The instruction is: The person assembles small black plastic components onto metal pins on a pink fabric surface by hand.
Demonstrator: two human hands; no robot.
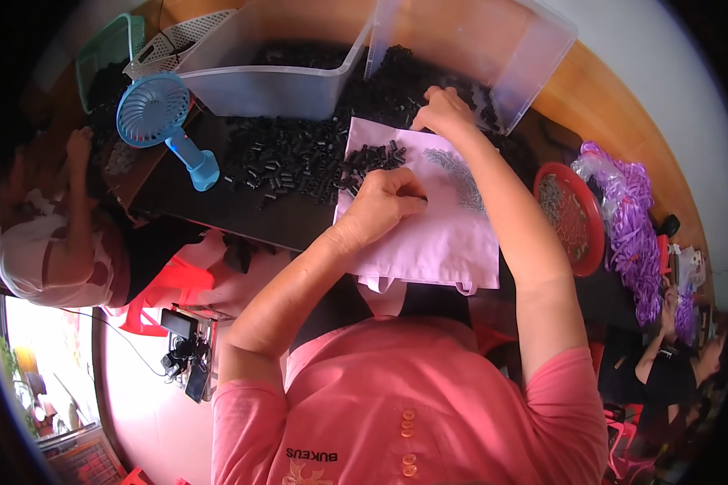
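On a table (pixel 243 214), a pink bag (pixel 437 242) seemingly keeps black pieces (pixel 374 158) handy, left hand (pixel 380 202) apparently pinching one, right hand (pixel 446 111) curled, hold unclear.

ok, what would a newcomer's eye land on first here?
The pink cloth bag, mid-picture, with the left hand over it and the right hand at its far edge. Then the light-blue fan to its left, and the purple bundle at right, beyond the red tray.

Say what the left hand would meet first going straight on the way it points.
Most likely the small grey pieces lying on the pink bag, to the right of the left hand; depth is unclear, so it might pass above them.
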